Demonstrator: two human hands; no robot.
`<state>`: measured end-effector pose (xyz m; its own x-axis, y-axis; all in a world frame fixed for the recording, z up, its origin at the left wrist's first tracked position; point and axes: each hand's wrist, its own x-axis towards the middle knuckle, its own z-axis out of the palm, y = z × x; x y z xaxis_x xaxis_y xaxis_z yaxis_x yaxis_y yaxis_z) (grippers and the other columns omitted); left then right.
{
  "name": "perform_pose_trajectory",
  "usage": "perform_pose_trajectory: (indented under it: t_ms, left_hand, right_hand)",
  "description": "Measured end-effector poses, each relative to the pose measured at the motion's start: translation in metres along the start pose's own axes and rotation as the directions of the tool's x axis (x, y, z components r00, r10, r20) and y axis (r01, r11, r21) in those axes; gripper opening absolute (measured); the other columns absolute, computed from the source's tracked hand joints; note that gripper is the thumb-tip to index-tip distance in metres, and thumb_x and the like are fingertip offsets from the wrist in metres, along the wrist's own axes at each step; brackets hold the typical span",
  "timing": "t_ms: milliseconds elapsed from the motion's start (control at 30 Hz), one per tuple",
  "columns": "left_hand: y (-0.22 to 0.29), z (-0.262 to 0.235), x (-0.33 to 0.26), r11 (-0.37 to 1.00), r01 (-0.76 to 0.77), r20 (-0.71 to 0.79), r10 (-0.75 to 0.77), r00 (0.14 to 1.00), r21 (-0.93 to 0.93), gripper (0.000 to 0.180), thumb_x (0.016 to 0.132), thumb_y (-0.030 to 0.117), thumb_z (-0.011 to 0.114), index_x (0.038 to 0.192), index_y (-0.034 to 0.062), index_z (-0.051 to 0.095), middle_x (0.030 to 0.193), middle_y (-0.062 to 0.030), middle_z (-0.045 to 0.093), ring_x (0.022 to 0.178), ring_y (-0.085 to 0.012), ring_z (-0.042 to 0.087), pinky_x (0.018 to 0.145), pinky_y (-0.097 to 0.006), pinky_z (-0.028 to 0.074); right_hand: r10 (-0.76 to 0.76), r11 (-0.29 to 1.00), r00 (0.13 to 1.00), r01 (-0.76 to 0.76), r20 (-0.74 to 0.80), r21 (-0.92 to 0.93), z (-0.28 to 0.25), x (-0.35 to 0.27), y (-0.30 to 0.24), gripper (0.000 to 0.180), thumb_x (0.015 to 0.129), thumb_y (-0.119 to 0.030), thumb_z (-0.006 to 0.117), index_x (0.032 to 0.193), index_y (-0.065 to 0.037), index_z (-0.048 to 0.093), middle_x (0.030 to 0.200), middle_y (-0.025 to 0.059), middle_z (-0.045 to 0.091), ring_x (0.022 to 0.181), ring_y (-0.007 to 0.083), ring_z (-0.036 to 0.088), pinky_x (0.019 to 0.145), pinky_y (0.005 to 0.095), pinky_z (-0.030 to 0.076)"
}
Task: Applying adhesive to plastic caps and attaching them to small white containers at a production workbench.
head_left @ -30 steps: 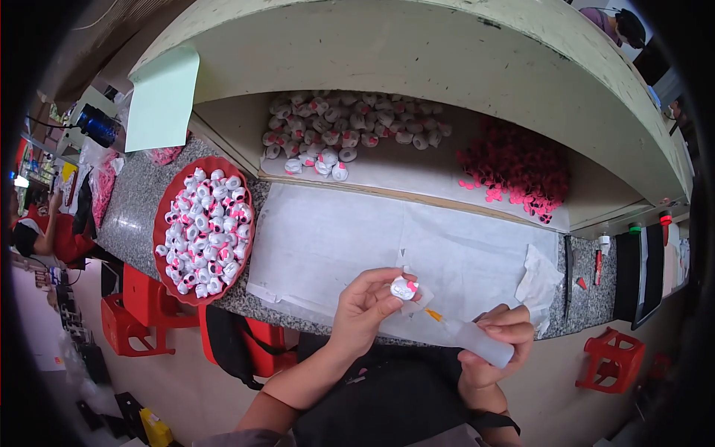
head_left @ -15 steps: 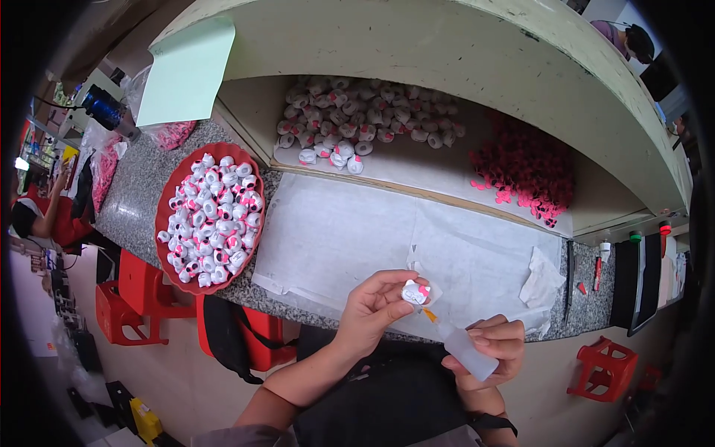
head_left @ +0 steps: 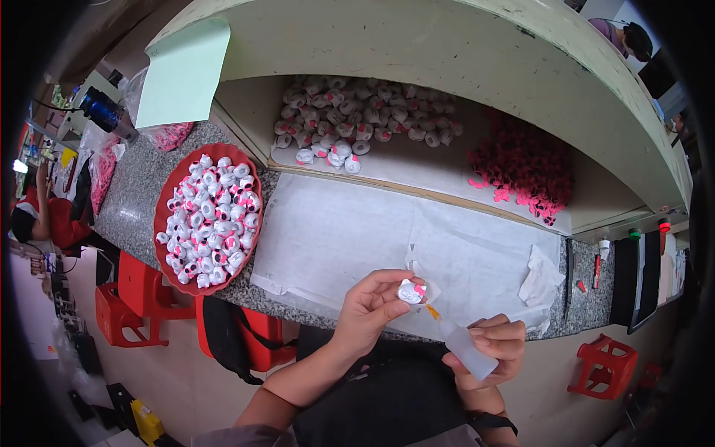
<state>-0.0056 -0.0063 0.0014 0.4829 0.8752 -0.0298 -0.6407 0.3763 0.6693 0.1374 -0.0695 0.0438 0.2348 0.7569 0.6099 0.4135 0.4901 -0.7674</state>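
Observation:
Between the thumb and fingers of my left hand (head_left: 365, 311) is a small white figurine head (head_left: 411, 291) with ears and a pink patch. My right hand (head_left: 491, 350) grips a translucent squeeze bottle (head_left: 471, 352), tilted so its thin orange tip (head_left: 433, 312) points up and left. That tip sits at the lower right of the head; whether it touches cannot be made out. Both hands are above the near edge of the white paper sheet (head_left: 335, 238). To the left, a red scalloped tray (head_left: 161, 246) holds many similar white heads (head_left: 216, 216) with pink and black marks.
Inside the pale shelf (head_left: 417, 45) lie a pile of white heads (head_left: 357, 112) and a heap of pink pieces (head_left: 521, 175). Crumpled paper (head_left: 541, 276) and a red pen (head_left: 597, 273) are at right. Red stools (head_left: 605, 366) stand below the granite counter (head_left: 134, 216). Another person (head_left: 56, 216) is far left.
The head in my left hand has shifted slightly left and tilted a little. The bottle's tip remains close beside it. The overall view has moved slightly.

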Motion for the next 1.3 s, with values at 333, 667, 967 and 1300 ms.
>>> perform_pose_trajectory:
  t_ms: [333,667,967,1300]
  left_hand:
    - [-0.0013,0.0002,-0.0001,1.0,-0.001,0.001,0.001,1.0,0.027,0.033,0.074,-0.005,0.051,0.106,-0.0019,0.043,0.103,-0.0129,0.051,0.097,-0.017,0.05,0.084,-0.027,0.039]
    - [0.0001,0.0017,-0.0019,0.99,-0.042,-0.01,0.044,0.999,0.135,0.034,0.073,-0.007,0.052,0.105,-0.003,0.044,0.103,-0.0122,0.049,0.098,-0.0174,0.047,0.084,-0.027,0.038]
    - [0.0019,0.0022,-0.0013,0.913,-0.186,0.049,0.181,0.982,0.364,0.031,0.071,-0.007,0.054,0.101,-0.0023,0.05,0.101,-0.0116,0.047,0.097,-0.0185,0.045,0.084,-0.028,0.035]
    - [0.0036,0.0023,-0.0001,0.861,-0.196,0.061,0.19,0.98,0.47,0.031,0.07,-0.006,0.055,0.101,-0.0007,0.051,0.102,-0.0116,0.048,0.097,-0.0188,0.045,0.083,-0.028,0.035]
  right_hand:
    - [0.005,1.0,0.999,-0.006,0.041,0.026,0.0009,-0.0001,-0.0009,0.04,0.055,-0.015,0.076,0.078,-0.007,0.045,0.075,0.0043,0.043,0.059,0.0129,0.047,0.051,0.0228,0.041]
    - [0.029,0.999,1.0,-0.029,-0.011,0.024,0.0003,-0.0005,-0.0031,0.041,0.055,-0.019,0.076,0.079,-0.008,0.044,0.075,0.0043,0.043,0.058,0.0127,0.046,0.052,0.0229,0.041]
    - [0.018,1.0,0.999,-0.018,0.026,0.011,0.0039,0.0,-0.0012,0.041,0.055,-0.017,0.076,0.08,-0.007,0.044,0.075,0.0048,0.043,0.058,0.0129,0.047,0.051,0.0226,0.042]
    - [0.085,0.996,0.996,-0.085,0.021,0.03,0.0003,0.0005,-0.0031,0.037,0.056,-0.015,0.075,0.077,-0.007,0.046,0.074,0.005,0.043,0.057,0.0134,0.047,0.052,0.0228,0.041]
